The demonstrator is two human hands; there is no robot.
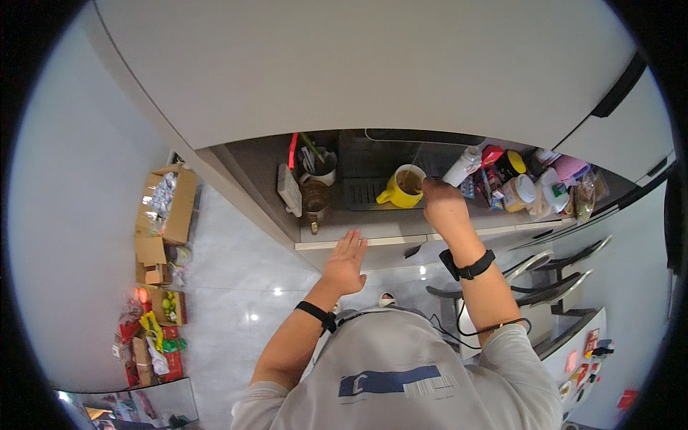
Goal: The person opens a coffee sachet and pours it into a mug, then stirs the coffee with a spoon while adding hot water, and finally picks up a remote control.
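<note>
A yellow mug (402, 191) with a brown liquid or powder (409, 181) in it stands on the dark slotted drip tray (359, 192) of what looks like a built-in water dispenser (424, 136). Its handle points left. My right hand (445, 203) is at the mug's right side, close to the rim; the fingertips are dark and partly hidden, so whether they grip anything cannot be made out. A faint thin line, perhaps water, runs down above the mug. My left hand (346, 264) is spread flat and holds nothing, its fingertips at the front edge of the counter (376, 242).
Left of the tray are a brown translucent cup (315, 198), a pot-like container (323, 171) and a white box (290, 190). Rightward stand a white bottle (463, 167), a lidded jar (518, 193) and several packets. Cabinet doors (365, 64) overhang the niche. Chairs (553, 290) stand behind on the right.
</note>
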